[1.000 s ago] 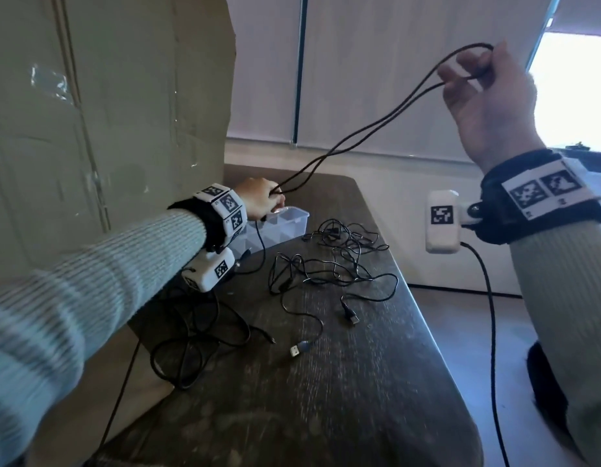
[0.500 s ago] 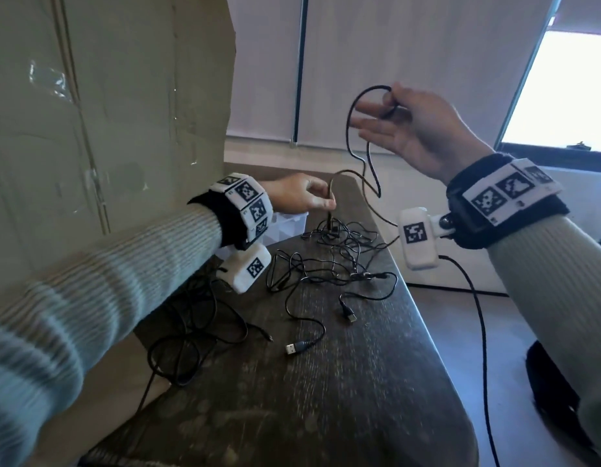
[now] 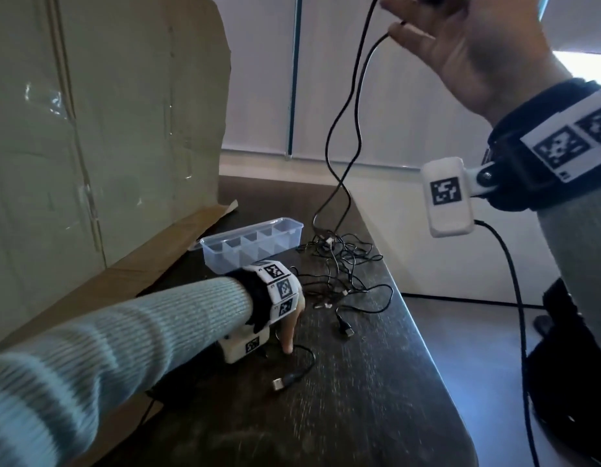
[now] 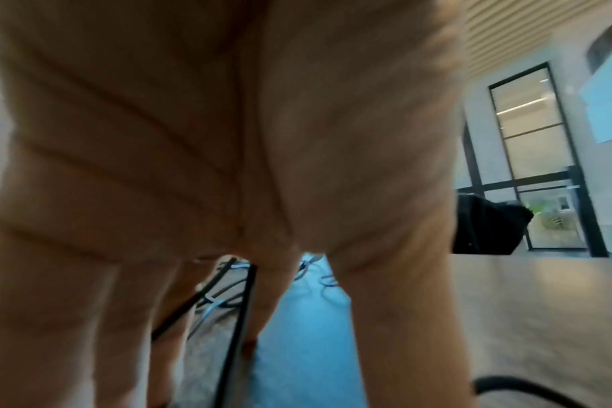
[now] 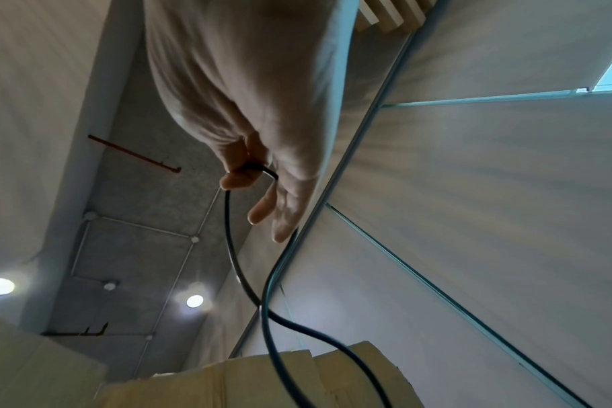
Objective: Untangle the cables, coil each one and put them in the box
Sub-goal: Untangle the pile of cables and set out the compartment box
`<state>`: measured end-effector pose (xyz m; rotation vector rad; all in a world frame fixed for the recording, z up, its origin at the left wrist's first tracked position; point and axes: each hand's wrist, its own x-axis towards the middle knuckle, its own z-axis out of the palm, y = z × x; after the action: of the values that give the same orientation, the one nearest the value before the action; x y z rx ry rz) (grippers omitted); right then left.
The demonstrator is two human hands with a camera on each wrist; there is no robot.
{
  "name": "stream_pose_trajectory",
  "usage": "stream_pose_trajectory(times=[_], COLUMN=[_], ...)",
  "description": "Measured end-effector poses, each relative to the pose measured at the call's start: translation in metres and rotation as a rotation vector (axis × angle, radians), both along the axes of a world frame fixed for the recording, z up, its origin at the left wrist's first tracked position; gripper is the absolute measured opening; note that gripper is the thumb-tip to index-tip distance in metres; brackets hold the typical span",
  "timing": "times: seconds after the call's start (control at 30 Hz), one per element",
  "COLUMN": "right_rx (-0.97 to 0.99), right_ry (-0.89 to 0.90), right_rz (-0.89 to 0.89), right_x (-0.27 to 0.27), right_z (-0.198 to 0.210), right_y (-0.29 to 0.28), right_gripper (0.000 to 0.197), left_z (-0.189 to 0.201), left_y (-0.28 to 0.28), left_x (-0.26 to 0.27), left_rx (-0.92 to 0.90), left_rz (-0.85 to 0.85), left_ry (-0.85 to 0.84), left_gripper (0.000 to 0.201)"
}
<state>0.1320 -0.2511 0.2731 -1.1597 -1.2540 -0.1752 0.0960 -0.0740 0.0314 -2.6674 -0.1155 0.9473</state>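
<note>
My right hand is raised high at the top of the head view and pinches a loop of black cable between thumb and forefinger. Its two strands hang down, cross once, and end in the tangle of black cables on the dark table. My left hand is down on the table with straight fingers. One fingertip presses by a loose cable that ends in a USB plug. In the left wrist view a black cable runs between the fingers.
A clear plastic compartment box sits behind the left hand, next to the tangle. A large cardboard box stands along the table's left side with a flap lying flat. The table's right edge drops to the floor.
The right hand has lifted the cable loop much higher. The left hand has let go of the cable, moved nearer and come down onto the table by the USB-plug cable.
</note>
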Motion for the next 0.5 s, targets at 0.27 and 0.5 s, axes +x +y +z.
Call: stream_pose_trajectory(times=[0.27,0.5], right_rx=[-0.237,-1.138], right_ry=[0.156,-0.059], right_rz=[-0.041,-0.3], right_x=[-0.014,0.002], right_z=[-0.023,-0.134], right_y=[-0.006,0.005], right_gripper=[0.029,0.03], left_z=[0.029,0.055], left_y=[0.028,0.052], left_x=[-0.008,-0.001], left_rx=[-0.062,-0.165], left_rz=[0.136,0.069], left_ry=[-0.329,-0.274], left_gripper=[0.067,0.068])
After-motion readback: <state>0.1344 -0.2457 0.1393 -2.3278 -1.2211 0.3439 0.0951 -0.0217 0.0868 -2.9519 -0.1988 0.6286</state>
